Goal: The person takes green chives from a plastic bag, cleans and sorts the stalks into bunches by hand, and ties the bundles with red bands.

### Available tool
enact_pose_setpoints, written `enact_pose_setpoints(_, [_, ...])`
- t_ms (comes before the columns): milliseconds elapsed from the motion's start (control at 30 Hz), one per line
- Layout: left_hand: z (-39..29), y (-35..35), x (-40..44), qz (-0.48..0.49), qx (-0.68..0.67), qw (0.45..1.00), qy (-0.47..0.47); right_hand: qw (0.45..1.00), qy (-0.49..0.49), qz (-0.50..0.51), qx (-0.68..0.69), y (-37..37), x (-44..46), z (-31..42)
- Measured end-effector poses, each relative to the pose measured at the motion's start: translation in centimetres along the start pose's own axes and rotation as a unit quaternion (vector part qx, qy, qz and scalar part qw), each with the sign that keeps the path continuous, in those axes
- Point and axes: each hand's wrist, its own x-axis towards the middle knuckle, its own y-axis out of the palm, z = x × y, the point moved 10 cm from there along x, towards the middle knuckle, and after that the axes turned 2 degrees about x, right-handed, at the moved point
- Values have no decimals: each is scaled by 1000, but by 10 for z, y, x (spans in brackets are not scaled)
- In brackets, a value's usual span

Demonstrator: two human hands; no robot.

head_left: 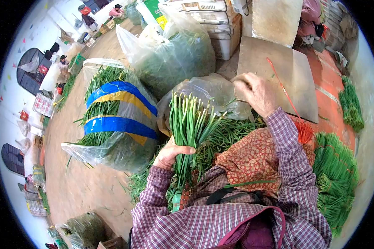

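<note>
My left hand (172, 152) is closed around a thick bunch of garlic chives (192, 114), its pale cut ends pointing up and away from me. To the right, my right hand (257, 93) is raised over the near left part of a flat board (291, 89), apart from the bunch. Its fingers are bent and smeared by motion, so whether they hold anything is unclear. Loose green leaves (214, 141) lie under and beside the bunch. A red tie strip (283, 89) stretches across the board towards a cluster of red ties (304, 132) by my right forearm.
A taped clear bag of greens (120, 110) stands at left, with a larger plastic bag (174, 54) behind. Bundled chives (334, 178) are stacked at right, another bundle (351, 103) beyond. Stacked white crates (220, 29) stand at the back. Other people sit far left.
</note>
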Motion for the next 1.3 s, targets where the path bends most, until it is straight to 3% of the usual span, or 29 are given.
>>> enact_pose_setpoints(100, [2,7,0,14,-7,1000,-5,960,52,143,237,43,-14,9])
enact_pose_setpoints(167, [3,11,-1,18,-15,999,-22,940,46,188,282,61,-17,19])
enact_pose_setpoints(233, [6,10,-2,15,-4,1000,-21,944,33,159,286,57,-15,24])
enact_pose_setpoints(300, [13,5,-3,9,-20,999,-33,996,-53,-2,66,18,-5,30])
enact_pose_setpoints(367, [15,2,-6,2,-33,999,-24,994,-17,-108,26,2,1,-10])
enact_pose_setpoints(433, [21,-9,-6,-26,-32,999,-33,992,21,-53,109,11,-2,-31])
enact_pose_setpoints(500, [13,1,-5,-36,-38,998,-27,940,100,31,324,39,-25,-30])
enact_pose_setpoints(533, [13,6,-1,-29,-29,999,-21,933,69,66,347,56,-35,-15])
enact_pose_setpoints(600, [9,29,4,-9,-15,1000,-26,935,16,80,344,79,-47,24])
enact_pose_setpoints(700, [26,49,4,14,-45,995,-86,969,-11,-15,245,72,-40,33])
enact_pose_setpoints(767, [27,48,3,1,-46,995,-84,981,104,92,135,94,-32,5])
enact_pose_setpoints(833, [36,46,3,13,-54,994,-94,982,117,-6,149,101,-26,-39])
enact_pose_setpoints(900, [43,39,-8,24,-57,993,-103,958,225,-55,169,68,-17,-86])
enact_pose_setpoints(967, [44,27,-12,2,-47,993,-110,974,128,-107,152,40,-9,-94])
enact_pose_setpoints(1033, [54,15,-7,-27,-43,992,-114,990,51,-80,105,27,-9,-46])
enact_pose_setpoints(1067, [55,15,-2,-22,-47,992,-113,983,84,-6,165,24,-12,-7])
enact_pose_setpoints(1100, [55,16,1,-20,-51,992,-113,983,-10,-19,184,20,-18,30])
enact_pose_setpoints(1167, [47,18,1,-37,-67,991,-106,976,-206,-16,66,27,-37,83])
enact_pose_setpoints(1233, [39,15,-3,-68,-93,988,-100,987,-124,104,11,77,-43,37])
enact_pose_setpoints(1267, [53,3,-2,-61,-93,989,-93,989,69,127,24,92,-41,-28])
enact_pose_setpoints(1300, [64,-11,1,-58,-92,991,-78,946,197,221,-135,101,-48,-81])
